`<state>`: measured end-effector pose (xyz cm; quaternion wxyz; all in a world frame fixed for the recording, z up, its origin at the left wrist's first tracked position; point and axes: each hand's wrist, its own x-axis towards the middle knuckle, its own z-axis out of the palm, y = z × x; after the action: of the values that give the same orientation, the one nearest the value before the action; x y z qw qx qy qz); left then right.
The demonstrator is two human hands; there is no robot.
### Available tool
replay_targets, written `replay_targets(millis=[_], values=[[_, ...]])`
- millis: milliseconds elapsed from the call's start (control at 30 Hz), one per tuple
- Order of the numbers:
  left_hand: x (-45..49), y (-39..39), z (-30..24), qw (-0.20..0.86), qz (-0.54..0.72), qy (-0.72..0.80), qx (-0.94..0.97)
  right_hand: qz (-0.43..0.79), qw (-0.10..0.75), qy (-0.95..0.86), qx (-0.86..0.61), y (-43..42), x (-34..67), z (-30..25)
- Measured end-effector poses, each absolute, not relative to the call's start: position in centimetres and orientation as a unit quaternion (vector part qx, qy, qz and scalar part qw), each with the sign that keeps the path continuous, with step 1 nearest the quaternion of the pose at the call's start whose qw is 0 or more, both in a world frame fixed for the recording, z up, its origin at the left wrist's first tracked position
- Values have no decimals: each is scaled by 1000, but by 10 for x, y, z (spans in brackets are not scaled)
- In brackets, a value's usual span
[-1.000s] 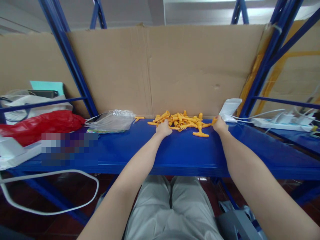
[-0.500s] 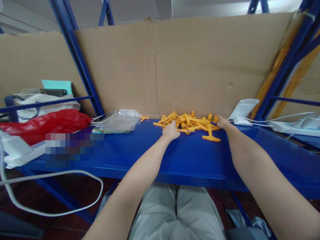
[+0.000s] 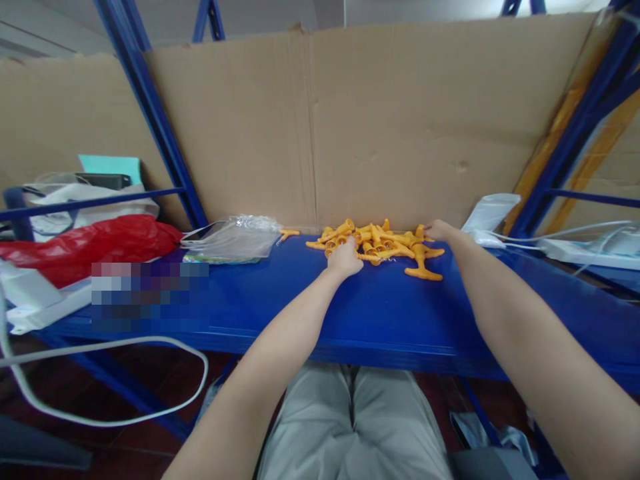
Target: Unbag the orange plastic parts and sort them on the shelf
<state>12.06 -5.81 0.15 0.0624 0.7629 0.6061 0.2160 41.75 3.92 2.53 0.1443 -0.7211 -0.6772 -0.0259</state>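
A heap of several small orange plastic parts (image 3: 381, 244) lies at the back of a blue shelf (image 3: 370, 313), against a cardboard wall (image 3: 400, 127). My left hand (image 3: 345, 259) rests at the heap's near left edge, its fingers curled in and closed on some of the orange parts. My right hand (image 3: 439, 231) lies at the heap's right side with fingers reaching into the parts; I see too little of them to judge its grip. One orange T-shaped part (image 3: 423, 269) stands apart at the front. Another single orange part (image 3: 286, 234) lies to the left.
Clear plastic bags (image 3: 235, 238) lie left of the heap, a red bag (image 3: 85, 245) and white items farther left. A white pouch (image 3: 490, 212), cables and a power strip (image 3: 575, 248) sit to the right. Blue rack posts (image 3: 150, 113) flank the shelf. A white cable (image 3: 100, 380) loops below.
My right hand has slid left and farther back, into the right edge of the heap. My left hand stays at the heap's left. The camera view shifted slightly left.
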Motion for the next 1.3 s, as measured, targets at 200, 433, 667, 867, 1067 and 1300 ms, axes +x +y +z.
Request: replay_targets(millis=[200,433,667,867,1067,1300], values=[[123,-60,5,57,246,602,758,4,103,-747,-657,14,341,77],[122,-64,8,75,289,586,753,297,38,-782,-547,-49,256,80],[118,-59,7,90,329,573,745,293,96,-807,-504,-75,245,60],[124,-58,4,72,362,530,763,215,178,-788,-549,-64,275,50],[124,-58,5,62,374,507,774,273,336,-680,-592,-56,304,33],[124,-68,12,20,392,423,817,315,423,-576,-624,-53,327,22]])
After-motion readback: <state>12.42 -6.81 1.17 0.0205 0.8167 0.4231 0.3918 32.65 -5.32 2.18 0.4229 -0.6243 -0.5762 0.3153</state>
